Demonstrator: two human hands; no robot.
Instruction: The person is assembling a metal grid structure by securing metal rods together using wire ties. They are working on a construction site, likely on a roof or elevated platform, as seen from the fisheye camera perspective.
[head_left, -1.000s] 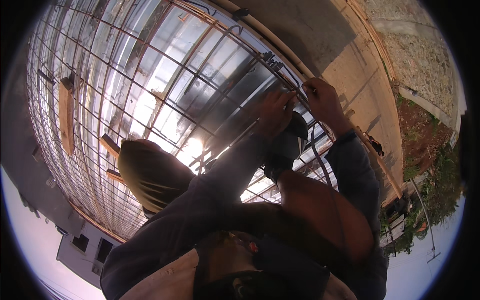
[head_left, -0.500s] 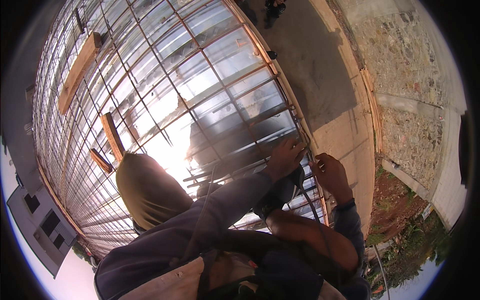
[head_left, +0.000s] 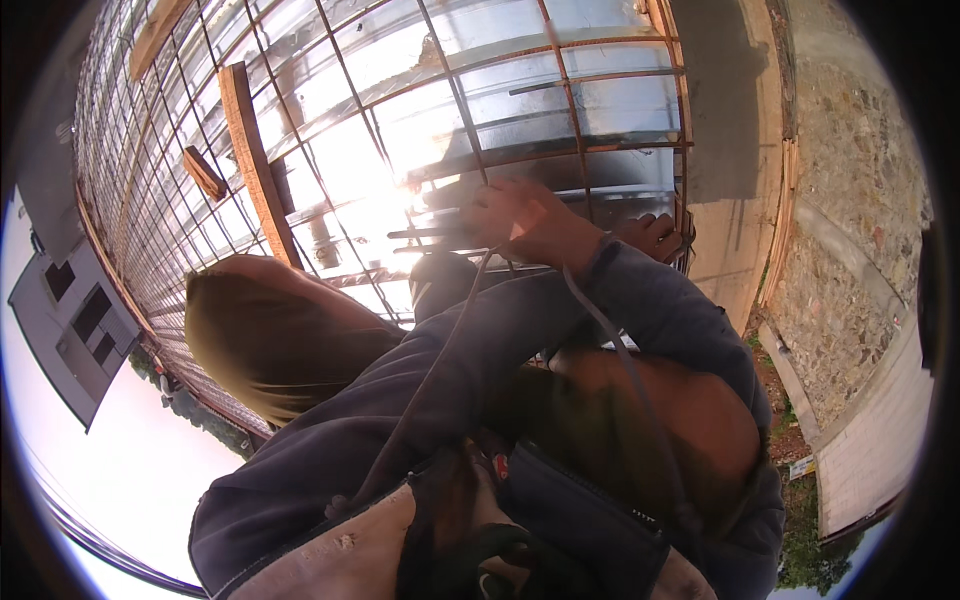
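Observation:
My forearms cross, the right over the left. My right hand (head_left: 528, 222) is at the steel rebar mesh (head_left: 585, 120), its fingers bent near some loose bar ends (head_left: 425, 238). Blur hides whatever may be in its fingers. Partly behind my right wrist, my left hand (head_left: 652, 236) shows curled fingers at the mesh's right edge. What those fingers grip does not show. Two thin grey cords (head_left: 425, 385) hang across my sleeves. My knees are bent close by, one in olive cloth (head_left: 270, 345).
Shiny metal decking (head_left: 520, 75) lies beneath the mesh, with strong glare. Wooden pieces (head_left: 255, 170) rest on the bars at left. Past the right edge is a drop to the ground (head_left: 730, 210) below, then a stone wall (head_left: 850, 190). A grey building (head_left: 75, 320) stands far left.
My right hand has moved left across my left forearm, while my left hand stays at the mesh edge. The view has turned, and the mesh sits higher in it.

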